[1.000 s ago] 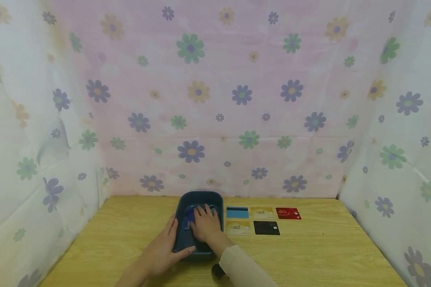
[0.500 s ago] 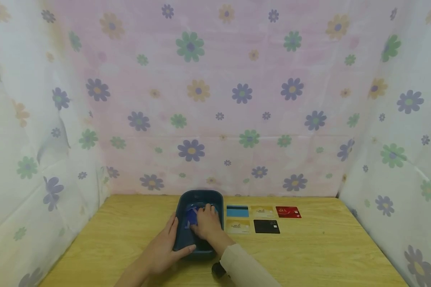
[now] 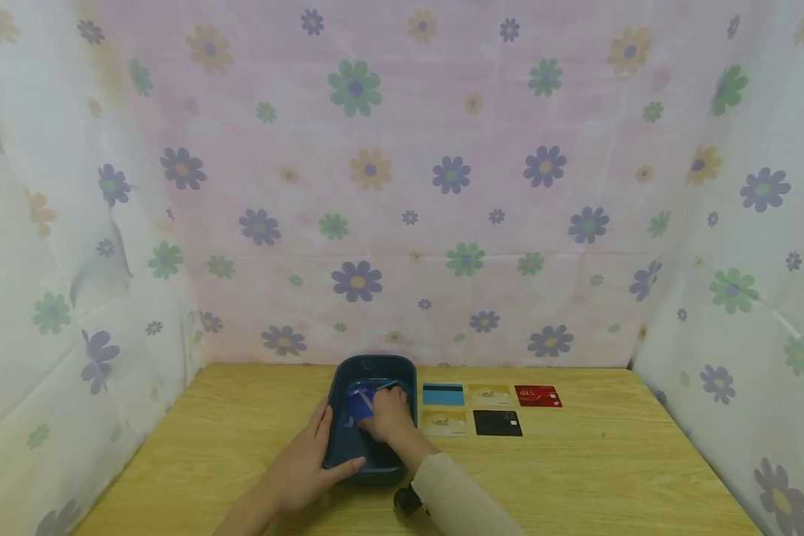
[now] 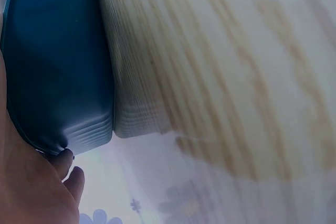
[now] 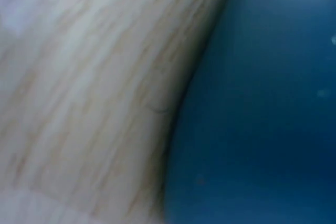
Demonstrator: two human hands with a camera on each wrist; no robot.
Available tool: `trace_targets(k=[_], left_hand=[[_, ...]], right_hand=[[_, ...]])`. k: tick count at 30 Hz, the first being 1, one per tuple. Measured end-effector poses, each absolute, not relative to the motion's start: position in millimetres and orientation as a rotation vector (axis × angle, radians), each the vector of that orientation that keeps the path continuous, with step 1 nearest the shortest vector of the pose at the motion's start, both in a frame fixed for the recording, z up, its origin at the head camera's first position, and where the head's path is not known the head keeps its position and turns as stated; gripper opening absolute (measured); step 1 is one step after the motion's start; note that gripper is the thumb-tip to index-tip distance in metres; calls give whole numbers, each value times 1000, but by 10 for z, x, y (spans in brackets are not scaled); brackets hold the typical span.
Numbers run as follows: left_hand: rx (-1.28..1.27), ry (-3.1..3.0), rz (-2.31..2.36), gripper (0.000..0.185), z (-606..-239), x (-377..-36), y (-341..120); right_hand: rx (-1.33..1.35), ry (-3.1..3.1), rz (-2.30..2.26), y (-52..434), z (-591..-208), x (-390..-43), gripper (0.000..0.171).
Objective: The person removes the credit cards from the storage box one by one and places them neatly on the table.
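Observation:
A dark blue tray (image 3: 340,447) stands on the wooden table (image 3: 576,476); its outer wall fills the left wrist view as tray (image 4: 52,61) and the right wrist view as tray (image 5: 262,103). My left hand (image 3: 306,463) lies with straight fingers along the tray's left wall, thumb across the near rim; left hand (image 4: 31,187) shows at its corner. My right hand (image 3: 387,417) is inside the tray, fingers curled round a blue card (image 3: 359,406) that is tilted up. Other cards under it are mostly hidden.
Right of the tray lie a light-blue card (image 3: 443,394), two gold cards (image 3: 489,394), a red card (image 3: 538,396) and a black card (image 3: 497,423). Flowered cloth walls (image 3: 402,186) close the table at the back and both sides.
My right hand's fingers have curled and drawn back toward me, and the blue card has come up on edge in the tray. The left hand has stayed put.

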State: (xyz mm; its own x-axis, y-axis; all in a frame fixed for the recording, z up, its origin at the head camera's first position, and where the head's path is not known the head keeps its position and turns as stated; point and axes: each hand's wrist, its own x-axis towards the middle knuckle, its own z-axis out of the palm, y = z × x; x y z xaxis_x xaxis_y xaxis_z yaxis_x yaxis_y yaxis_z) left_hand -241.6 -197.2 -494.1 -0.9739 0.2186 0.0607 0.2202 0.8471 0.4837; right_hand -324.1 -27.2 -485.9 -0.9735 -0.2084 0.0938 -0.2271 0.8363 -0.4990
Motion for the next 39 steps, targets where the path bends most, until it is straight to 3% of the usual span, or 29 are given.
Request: trace_targets(k=[5, 12, 18, 24, 28, 34, 39], left_hand=[[-361, -3013, -782, 117, -4940, -2424, -1977], [-361, -3005, -785, 118, -4959, -2419, -1988], [-357, -3015, -812, 118, -4953, -2411, -1978], [-347, -3030, -823, 118, -4928, -2396, -1962], [-339, -3032, -835, 118, -4910, -2389, -1960], [-333, -3034, -830, 118, -4905, -2394, -1962], [-333, -3032, -830, 119, -4907, -2401, -1965]], right_hand=[[311, -2974, 854, -278, -4829, -3228, 67], [310, -2953, 882, -283, -4832, -3243, 58], [308, -2892, 971, -263, -4835, -3258, 68], [318, -2794, 1025, -239, -4871, -3293, 30], [326, -2731, 1063, -235, -4875, -3327, 22], [343, -2709, 1081, -237, -4870, -3350, 27], [330, -2747, 1068, -241, -4824, -3338, 43]])
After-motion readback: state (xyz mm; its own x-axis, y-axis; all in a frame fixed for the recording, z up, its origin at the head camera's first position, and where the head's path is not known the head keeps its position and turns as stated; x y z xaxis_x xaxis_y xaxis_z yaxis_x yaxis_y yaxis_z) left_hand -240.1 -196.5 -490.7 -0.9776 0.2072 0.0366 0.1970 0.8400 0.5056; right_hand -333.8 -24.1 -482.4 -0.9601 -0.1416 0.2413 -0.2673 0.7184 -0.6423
